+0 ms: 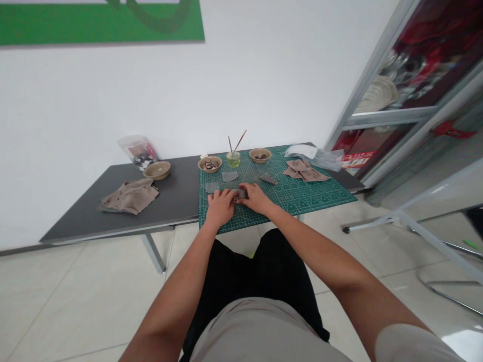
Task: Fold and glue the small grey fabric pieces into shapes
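Observation:
Over the front of the green cutting mat (302,197), my left hand (220,206) and my right hand (257,198) meet at a small, dark grey-brown piece (242,193). Fingers of both hands close on it from either side and hide much of it, so its kind is unclear. Just behind my left hand lies a flat grey sheet (212,187). A second grey sheet (230,176) is a little farther back. Beyond my right hand rests a crumpled grey piece (268,178).
Behind the hands stand a glass jar (233,160) with two thin sticks, a bowl of small pieces (210,164) and another bowl (260,155). Brown cloths lie right (305,171) and left (132,196). A bowl (157,170) and clear tub (139,152) stand at left.

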`<state>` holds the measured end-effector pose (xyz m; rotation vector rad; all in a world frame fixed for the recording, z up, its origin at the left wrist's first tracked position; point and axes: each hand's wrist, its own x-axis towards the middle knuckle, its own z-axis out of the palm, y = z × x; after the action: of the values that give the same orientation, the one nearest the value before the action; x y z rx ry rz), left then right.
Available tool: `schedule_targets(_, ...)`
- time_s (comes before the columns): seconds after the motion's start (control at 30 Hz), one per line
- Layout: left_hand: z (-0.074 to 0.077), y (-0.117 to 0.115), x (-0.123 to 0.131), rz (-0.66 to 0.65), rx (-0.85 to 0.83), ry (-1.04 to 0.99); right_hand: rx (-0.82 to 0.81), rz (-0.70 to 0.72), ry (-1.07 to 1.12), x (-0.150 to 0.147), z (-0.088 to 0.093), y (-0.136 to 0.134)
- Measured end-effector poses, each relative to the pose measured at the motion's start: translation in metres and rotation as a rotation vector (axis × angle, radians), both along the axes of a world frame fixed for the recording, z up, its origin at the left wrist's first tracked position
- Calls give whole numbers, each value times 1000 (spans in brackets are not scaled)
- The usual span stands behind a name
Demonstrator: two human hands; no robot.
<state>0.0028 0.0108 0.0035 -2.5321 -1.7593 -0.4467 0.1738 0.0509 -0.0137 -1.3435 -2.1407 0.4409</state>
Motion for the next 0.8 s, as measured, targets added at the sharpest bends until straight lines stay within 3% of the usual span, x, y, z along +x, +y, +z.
schedule_targets(0.17,-2,4,-1,30,-22,-45,-35,-99,-68,-3,1,11)
schedule_targets(0.33,-5,8,-2,99,2,-93,-154,-97,38,-3,13,11)
schedule_targets(0.5,-9,13,-8,242,58,-324,-3,-245,267,3,18,3)
schedule_targets(0.67,-15,19,-10,239,82,-417,14,-299,285,13,17,1)
schedule_targets(0.8,-17,19,-11,196,62,-441,120,-305,332,15,19,0)
